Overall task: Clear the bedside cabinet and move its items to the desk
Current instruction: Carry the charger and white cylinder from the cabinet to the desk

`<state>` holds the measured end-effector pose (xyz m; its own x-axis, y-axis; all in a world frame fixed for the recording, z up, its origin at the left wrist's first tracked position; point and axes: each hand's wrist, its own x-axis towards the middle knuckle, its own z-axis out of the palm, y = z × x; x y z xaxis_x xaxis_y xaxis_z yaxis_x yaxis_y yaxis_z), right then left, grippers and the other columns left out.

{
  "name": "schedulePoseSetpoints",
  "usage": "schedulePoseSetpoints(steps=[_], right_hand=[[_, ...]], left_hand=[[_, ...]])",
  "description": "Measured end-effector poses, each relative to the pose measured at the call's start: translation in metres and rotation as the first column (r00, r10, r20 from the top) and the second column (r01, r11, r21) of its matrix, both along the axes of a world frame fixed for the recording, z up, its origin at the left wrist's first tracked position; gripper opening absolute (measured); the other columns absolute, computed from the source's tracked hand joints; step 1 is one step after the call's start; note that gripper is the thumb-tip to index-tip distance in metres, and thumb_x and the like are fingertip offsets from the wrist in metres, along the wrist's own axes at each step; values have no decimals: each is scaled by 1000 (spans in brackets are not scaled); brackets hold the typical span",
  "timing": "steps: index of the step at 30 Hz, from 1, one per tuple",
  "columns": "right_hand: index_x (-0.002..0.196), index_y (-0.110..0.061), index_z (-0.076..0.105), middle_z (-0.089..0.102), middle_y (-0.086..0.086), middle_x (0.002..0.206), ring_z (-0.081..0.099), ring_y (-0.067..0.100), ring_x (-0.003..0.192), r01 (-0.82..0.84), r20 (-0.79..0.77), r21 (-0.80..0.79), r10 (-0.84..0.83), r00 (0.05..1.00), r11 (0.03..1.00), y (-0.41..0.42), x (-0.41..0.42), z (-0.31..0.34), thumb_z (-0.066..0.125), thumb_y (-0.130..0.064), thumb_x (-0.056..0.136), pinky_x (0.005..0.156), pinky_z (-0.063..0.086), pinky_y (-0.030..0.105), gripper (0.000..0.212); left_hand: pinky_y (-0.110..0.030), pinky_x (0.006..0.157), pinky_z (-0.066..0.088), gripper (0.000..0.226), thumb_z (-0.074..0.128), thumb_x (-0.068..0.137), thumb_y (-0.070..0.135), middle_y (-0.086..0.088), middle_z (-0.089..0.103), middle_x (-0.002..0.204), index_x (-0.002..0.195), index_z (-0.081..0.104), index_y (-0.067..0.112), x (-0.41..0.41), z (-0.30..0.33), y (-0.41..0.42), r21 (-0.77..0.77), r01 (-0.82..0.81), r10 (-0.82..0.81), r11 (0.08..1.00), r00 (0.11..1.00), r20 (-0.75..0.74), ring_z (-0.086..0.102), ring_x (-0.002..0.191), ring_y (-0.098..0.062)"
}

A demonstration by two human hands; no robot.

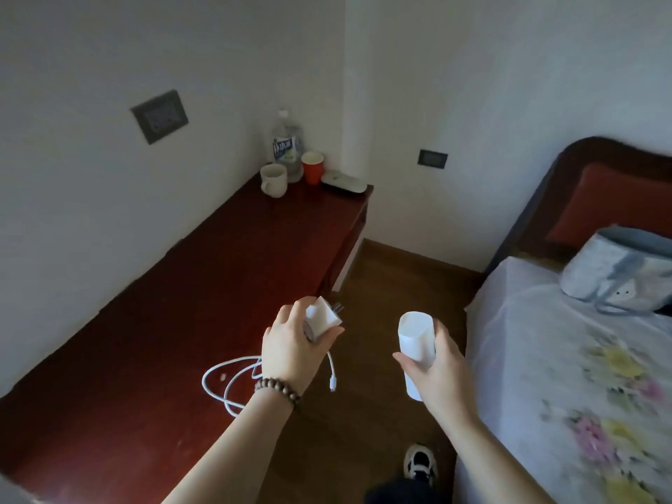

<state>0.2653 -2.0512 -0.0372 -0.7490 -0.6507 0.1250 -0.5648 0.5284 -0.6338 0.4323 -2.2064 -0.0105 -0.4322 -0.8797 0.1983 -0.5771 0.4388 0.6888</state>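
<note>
Both hands full above the near end of the long red-brown desk.

The left hand is closed around a white charger plug, prongs pointing far-right, at the desk's right edge; its white cable loops down left of the wrist onto the desk top, the connector end dangling to the right. The right hand, apart from the left and over the wooden floor, grips a white cylinder tilted upright. At the desk's far end stand a water bottle, a white mug, a red cup and a flat white dish. The bed lies right.
</note>
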Motion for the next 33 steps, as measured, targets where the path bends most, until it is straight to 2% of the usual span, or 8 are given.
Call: schedulePoseSetpoints(steps=[3, 7, 14, 19, 23, 25, 30, 33], right_hand=[[134, -19, 40, 58, -2, 124, 58, 14, 108, -110, 3, 4, 110, 994, 994, -39, -71, 3, 74, -52, 69, 78, 49, 21, 80], [129, -23, 43, 59, -5, 115, 58, 10, 99, -257, 14, -3, 257, 966, 967, -90, -158, 18, 75, -50, 69, 69, 42, 16, 74], [131, -19, 42, 59, 0, 117, 59, 15, 99, -445, 69, -74, 450, 890, 892, -189, -228, 37, 78, -45, 69, 74, 50, 25, 77], [132, -19, 42, 58, -3, 119, 58, 14, 105, -609, 93, -135, 622, 778, 782, -271, -217, 44, 76, -48, 69, 78, 50, 24, 77], [136, -19, 39, 55, 0, 127, 55, 15, 112, -686, 119, -189, 709, 695, 703, -344, -187, 50, 76, -49, 68, 88, 51, 34, 82], [135, -20, 40, 52, 1, 128, 53, 15, 113, -708, 130, -221, 740, 660, 671, -385, -167, 52, 77, -48, 67, 86, 47, 30, 82], [127, -21, 44, 56, -2, 122, 54, 18, 114, -760, 187, -280, 810, 556, 586, -492, -107, 55, 78, -45, 67, 88, 47, 34, 73], [129, -20, 43, 56, -1, 126, 51, 18, 118, -773, 209, -313, 834, 510, 552, -545, -78, 49, 80, -37, 67, 93, 44, 35, 74]], left_hand=[[-46, 77, 55, 63, 69, 70, 60, 6, 57, 109, 122, 51, 30, -58, 0, -28, -8, -97, 97, 995, 995, -18, 58, 90, -18], [-44, 75, 55, 61, 67, 69, 64, 9, 56, 106, 120, 48, 38, -115, 6, -60, 11, -259, 259, 966, 966, -8, 58, 90, -20], [-45, 76, 55, 62, 68, 68, 63, 16, 48, 102, 120, 47, 38, -141, 12, -97, 14, -500, 500, 866, 866, -11, 55, 87, -13], [-46, 76, 54, 63, 67, 66, 64, 11, 54, 105, 120, 49, 37, -127, 12, -124, 9, -640, 640, 768, 768, -16, 57, 90, -17], [-46, 74, 55, 63, 66, 65, 64, 15, 51, 104, 120, 47, 40, -106, 8, -154, 29, -724, 725, 689, 688, -22, 57, 91, -21], [-46, 75, 55, 62, 69, 66, 61, 15, 50, 103, 120, 48, 38, -96, 6, -171, 28, -751, 751, 660, 660, -18, 57, 90, -20], [-47, 80, 53, 63, 72, 69, 55, 10, 53, 106, 123, 52, 30, -74, 6, -210, 21, -784, 784, 620, 620, 2, 57, 91, -17], [-48, 79, 53, 61, 74, 68, 52, 13, 50, 104, 121, 54, 29, -64, 8, -225, -6, -802, 802, 597, 597, 12, 55, 89, -15]])
